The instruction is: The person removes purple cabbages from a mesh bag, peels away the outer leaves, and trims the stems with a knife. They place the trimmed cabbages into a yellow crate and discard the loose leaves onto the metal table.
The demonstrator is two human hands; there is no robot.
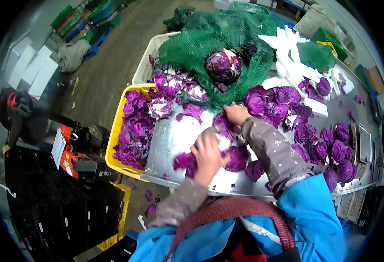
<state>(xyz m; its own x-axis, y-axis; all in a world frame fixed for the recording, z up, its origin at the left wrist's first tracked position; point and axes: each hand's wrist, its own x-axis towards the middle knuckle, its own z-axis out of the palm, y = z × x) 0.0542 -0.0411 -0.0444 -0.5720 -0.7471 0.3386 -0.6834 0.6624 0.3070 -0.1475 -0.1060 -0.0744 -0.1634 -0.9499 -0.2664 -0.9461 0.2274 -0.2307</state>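
Note:
My left hand (209,155), blurred by motion, is over the metal tabletop (168,133) among loose red cabbage leaves (235,159). Its fingers are outstretched with the thumb apart, and no held item shows. My right hand (237,114) has its fingers curled down at the lower edge of a green mesh net (192,32), just above a purple cabbage piece (223,124). What those fingers grip is hidden. Inside the net's opening lies a whole red cabbage (223,65). Trimmed cabbage heads (272,105) sit right of my right hand.
A yellow crate (113,148) of purple leaves stands at the table's left edge, a white basket (143,65) behind it. Small cabbages (340,150) lie at right beside a scale (365,144). White foam-like netting (290,56) lies farther back. A person (19,113) is at far left near black crates (65,205).

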